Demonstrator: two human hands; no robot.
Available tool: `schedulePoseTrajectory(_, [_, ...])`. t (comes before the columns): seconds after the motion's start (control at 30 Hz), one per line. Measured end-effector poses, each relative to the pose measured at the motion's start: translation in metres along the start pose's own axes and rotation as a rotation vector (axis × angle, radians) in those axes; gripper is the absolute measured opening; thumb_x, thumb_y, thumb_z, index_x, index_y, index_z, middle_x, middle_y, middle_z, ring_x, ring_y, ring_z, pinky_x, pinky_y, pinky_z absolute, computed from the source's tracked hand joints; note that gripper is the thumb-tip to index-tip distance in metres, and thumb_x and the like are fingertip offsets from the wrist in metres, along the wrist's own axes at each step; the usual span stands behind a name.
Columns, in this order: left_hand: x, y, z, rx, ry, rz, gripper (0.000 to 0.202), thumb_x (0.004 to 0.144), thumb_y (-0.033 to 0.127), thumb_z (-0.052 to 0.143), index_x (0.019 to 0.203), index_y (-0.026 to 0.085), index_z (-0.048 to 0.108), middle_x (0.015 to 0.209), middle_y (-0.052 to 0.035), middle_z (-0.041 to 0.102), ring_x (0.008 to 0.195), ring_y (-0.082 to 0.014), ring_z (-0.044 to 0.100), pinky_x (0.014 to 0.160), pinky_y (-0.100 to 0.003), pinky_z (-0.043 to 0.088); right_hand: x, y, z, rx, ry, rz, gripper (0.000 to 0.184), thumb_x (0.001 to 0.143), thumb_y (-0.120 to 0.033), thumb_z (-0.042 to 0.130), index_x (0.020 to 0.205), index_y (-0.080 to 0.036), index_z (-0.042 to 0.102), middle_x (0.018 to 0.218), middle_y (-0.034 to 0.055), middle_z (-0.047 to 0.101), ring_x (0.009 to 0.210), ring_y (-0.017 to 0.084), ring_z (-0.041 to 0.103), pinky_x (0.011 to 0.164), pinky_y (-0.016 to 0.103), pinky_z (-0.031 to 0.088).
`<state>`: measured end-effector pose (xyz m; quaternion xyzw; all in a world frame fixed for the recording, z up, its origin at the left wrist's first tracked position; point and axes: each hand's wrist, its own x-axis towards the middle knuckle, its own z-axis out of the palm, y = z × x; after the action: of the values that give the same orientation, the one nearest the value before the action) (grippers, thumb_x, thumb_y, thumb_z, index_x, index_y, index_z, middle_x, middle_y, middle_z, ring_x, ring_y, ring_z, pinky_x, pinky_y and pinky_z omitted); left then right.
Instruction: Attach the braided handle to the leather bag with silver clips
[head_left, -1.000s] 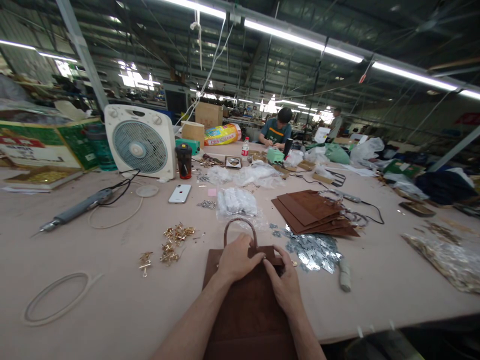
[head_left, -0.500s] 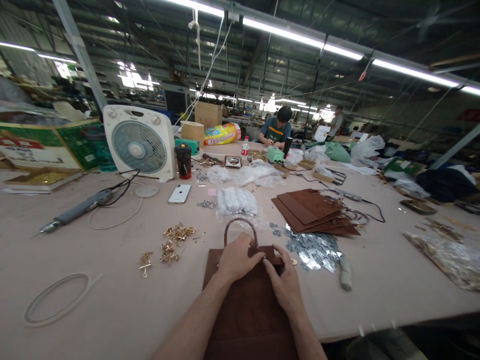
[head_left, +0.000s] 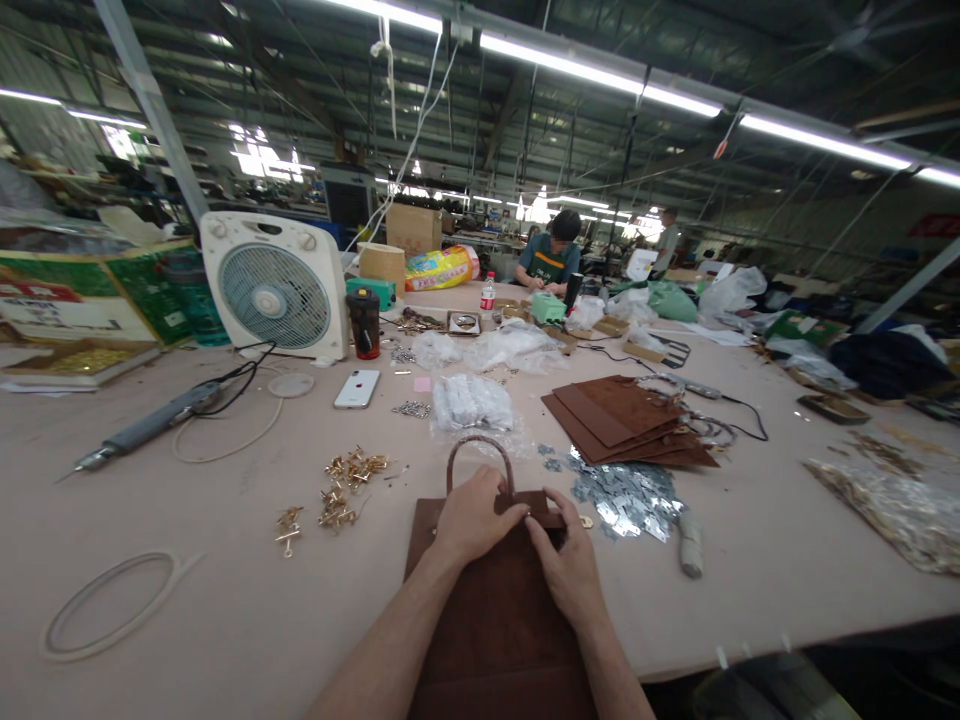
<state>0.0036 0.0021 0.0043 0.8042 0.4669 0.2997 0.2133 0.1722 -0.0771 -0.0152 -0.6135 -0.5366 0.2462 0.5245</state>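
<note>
Lying flat on the table (head_left: 187,560) at 6 o'clock, the brown leather bag (head_left: 495,630) sits right under both hands, near edge twd the person. L hand (head_left: 472,515) rests on the bag's top rim, fingers together and curled over it, pressing down. R hand (head_left: 571,568) lies just beside it at 4 o'clock, thumb and index tip drawn together at the rim next to the L fingertips; what's betw. them is too small to tell. Bag's long axis runs 6 to 12, mouth end at 12. Its loop handle (head_left: 480,448) stands up past the L hand, pointing to 12. Gold fittings (head_left: 349,478) lie at 10 o'clock, silver plates (head_left: 626,500) at 2, w/ a stack of leather panels (head_left: 622,415) beyond.
</note>
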Motion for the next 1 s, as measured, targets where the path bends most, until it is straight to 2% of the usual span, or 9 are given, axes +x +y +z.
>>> schedulePoseTrajectory(0.3, [0.0,0.0,0.0,-0.005,0.01,-0.005,0.032,0.089,0.052,0.071,0.095,0.025,0.056,0.101,-0.002,0.066,0.091,-0.0226,0.064,0.074,-0.033,0.044,-0.001,-0.004,0.0,-0.043,0.018,-0.034,0.052,0.094,-0.047,0.066,0.139,-0.022,0.057,0.135,0.0103,0.069,0.124,0.029,0.065,0.106,0.045,0.053])
schedulePoseTrajectory(0.53, [-0.001,-0.002,0.001,-0.02,0.014,-0.008,0.033,0.089,0.054,0.07,0.097,0.025,0.057,0.102,-0.0029,0.066,0.09,-0.023,0.064,0.074,-0.034,0.044,-0.001,-0.002,-0.001,-0.047,0.009,-0.004,0.057,0.092,-0.049,0.068,0.142,-0.023,0.056,0.134,0.0102,0.068,0.121,0.03,0.066,0.108,0.047,0.051])
schedulePoseTrajectory(0.67, [-0.002,-0.002,0.001,-0.075,0.046,0.012,0.024,0.092,0.046,0.068,0.095,0.024,0.058,0.103,-0.003,0.064,0.091,-0.0223,0.063,0.078,-0.035,0.047,0.0,0.002,0.0,-0.016,-0.006,0.023,0.061,0.09,-0.05,0.069,0.143,-0.024,0.053,0.13,0.0098,0.07,0.117,0.03,0.068,0.105,0.048,0.053])
schedulePoseTrajectory(0.83, [-0.004,0.0,-0.012,-0.268,0.208,0.042,0.006,0.097,0.03,0.06,0.098,0.024,0.062,0.105,-0.0046,0.064,0.1,-0.0208,0.061,0.091,-0.034,0.051,0.001,0.009,0.002,0.006,-0.022,0.045,0.067,0.088,-0.053,0.07,0.145,-0.022,0.052,0.116,0.0105,0.076,0.108,0.031,0.072,0.099,0.048,0.057])
schedulePoseTrajectory(0.93, [-0.007,-0.003,-0.027,-0.35,0.401,0.019,0.007,0.097,0.026,0.058,0.101,0.023,0.064,0.108,-0.0055,0.065,0.106,-0.0203,0.062,0.097,-0.034,0.051,0.0,0.009,0.002,0.008,-0.022,0.069,0.072,0.086,-0.057,0.072,0.145,-0.022,0.052,0.111,0.0106,0.077,0.103,0.031,0.073,0.095,0.048,0.058])
schedulePoseTrajectory(1.0, [-0.009,-0.01,-0.038,-0.388,0.532,-0.035,0.009,0.097,0.026,0.059,0.103,0.023,0.065,0.108,-0.0055,0.066,0.106,-0.0195,0.063,0.095,-0.033,0.053,-0.001,0.006,0.002,-0.011,-0.007,0.084,0.073,0.084,-0.059,0.073,0.145,-0.022,0.053,0.11,0.0105,0.077,0.103,0.031,0.073,0.094,0.047,0.058])
